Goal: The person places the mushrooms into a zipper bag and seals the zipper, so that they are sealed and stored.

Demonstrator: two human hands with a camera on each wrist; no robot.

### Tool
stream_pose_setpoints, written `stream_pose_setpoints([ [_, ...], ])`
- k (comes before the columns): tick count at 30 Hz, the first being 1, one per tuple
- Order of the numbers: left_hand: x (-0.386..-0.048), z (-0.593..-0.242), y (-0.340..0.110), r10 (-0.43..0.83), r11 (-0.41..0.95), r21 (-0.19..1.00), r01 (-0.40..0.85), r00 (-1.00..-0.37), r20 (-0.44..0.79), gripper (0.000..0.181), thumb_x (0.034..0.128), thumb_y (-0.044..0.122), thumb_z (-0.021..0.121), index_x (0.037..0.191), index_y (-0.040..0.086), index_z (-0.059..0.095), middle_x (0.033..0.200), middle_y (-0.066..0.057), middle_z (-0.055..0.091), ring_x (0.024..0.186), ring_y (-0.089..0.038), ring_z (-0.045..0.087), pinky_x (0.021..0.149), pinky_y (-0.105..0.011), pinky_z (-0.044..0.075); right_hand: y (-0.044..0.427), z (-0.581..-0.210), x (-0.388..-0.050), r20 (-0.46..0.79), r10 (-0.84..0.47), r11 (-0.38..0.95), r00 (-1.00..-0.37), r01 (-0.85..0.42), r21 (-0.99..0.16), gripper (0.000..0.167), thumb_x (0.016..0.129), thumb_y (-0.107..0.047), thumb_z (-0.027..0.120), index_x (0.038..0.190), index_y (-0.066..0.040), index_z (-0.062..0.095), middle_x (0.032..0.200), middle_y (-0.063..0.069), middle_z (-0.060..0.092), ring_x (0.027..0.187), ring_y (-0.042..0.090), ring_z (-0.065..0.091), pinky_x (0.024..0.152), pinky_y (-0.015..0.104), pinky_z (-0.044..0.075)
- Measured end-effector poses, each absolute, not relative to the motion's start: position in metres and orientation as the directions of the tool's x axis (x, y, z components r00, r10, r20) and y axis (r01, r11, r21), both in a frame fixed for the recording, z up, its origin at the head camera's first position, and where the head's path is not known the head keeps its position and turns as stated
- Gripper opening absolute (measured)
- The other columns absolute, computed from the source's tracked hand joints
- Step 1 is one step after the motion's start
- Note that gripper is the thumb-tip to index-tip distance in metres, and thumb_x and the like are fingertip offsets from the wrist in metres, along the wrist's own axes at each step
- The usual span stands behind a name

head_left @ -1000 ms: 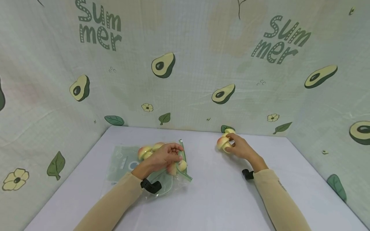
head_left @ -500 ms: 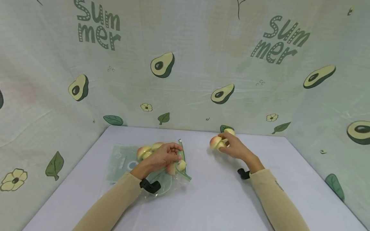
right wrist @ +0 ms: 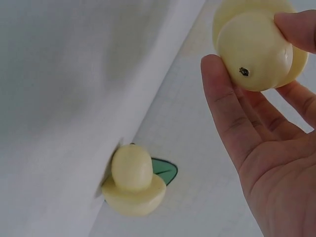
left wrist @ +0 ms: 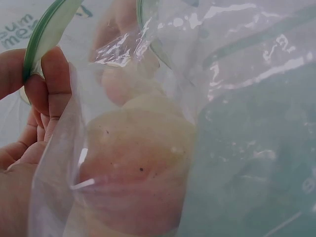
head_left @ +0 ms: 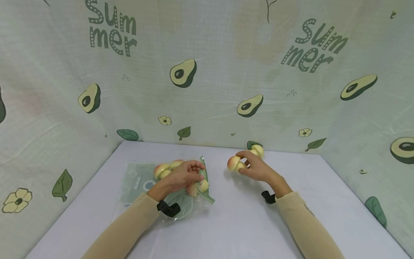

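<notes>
Pinching the green-edged mouth of a clear zip bag (head_left: 137, 178), a person's left hand (head_left: 182, 178) rests over it at the left of a white table (head_left: 239, 226). Several cream mushroom-shaped pieces (head_left: 161, 171) with pinkish caps show inside the bag. To the right, the right hand (head_left: 257, 169) grasps one mushroom (head_left: 233, 163) between thumb and fingers, its blushed cap facing the bag, well apart from it. Beyond that hand, another mushroom (head_left: 257, 151) sits at the table's back edge, beside a cloth backdrop (head_left: 213, 86) printed with avocados, leaves and "summer".
</notes>
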State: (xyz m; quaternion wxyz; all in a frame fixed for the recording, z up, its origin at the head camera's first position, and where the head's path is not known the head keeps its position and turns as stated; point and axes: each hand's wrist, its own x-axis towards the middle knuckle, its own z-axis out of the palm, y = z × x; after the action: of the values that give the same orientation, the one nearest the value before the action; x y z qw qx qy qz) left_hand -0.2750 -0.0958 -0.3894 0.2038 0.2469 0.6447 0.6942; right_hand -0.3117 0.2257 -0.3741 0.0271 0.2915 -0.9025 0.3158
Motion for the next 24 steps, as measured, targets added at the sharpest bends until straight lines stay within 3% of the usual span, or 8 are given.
stream_pose_setpoints([
  [10,-0.274,-0.388,-0.095,0.6,-0.075,0.997,0.034,-0.797,0.072,0.047,0.0862,-0.002,0.063,0.123,-0.019,0.039,0.086,-0.004,0.047,0.073,-0.012,0.048,0.061,-0.019,0.043,0.206,-0.379,-0.299,0.195,-0.583,0.601,-0.788,-0.58,-0.55,0.055,0.084,-0.009,0.068,0.134,-0.006,0.048,0.13,0.01,0.051,0.093,0.024,0.055,0.075,0.034,0.051],
  [24,-0.273,-0.386,-0.095,0.602,-0.086,0.996,0.041,-0.794,0.084,0.04,0.0865,-0.004,0.062,0.119,-0.016,0.042,0.088,-0.007,0.048,0.074,-0.012,0.049,0.063,-0.019,0.045,0.187,-0.38,-0.285,0.189,-0.682,0.498,-0.707,-0.638,-0.587,0.054,0.081,-0.006,0.068,0.132,-0.013,0.052,0.128,0.0,0.054,0.093,0.018,0.057,0.073,0.03,0.053],
])
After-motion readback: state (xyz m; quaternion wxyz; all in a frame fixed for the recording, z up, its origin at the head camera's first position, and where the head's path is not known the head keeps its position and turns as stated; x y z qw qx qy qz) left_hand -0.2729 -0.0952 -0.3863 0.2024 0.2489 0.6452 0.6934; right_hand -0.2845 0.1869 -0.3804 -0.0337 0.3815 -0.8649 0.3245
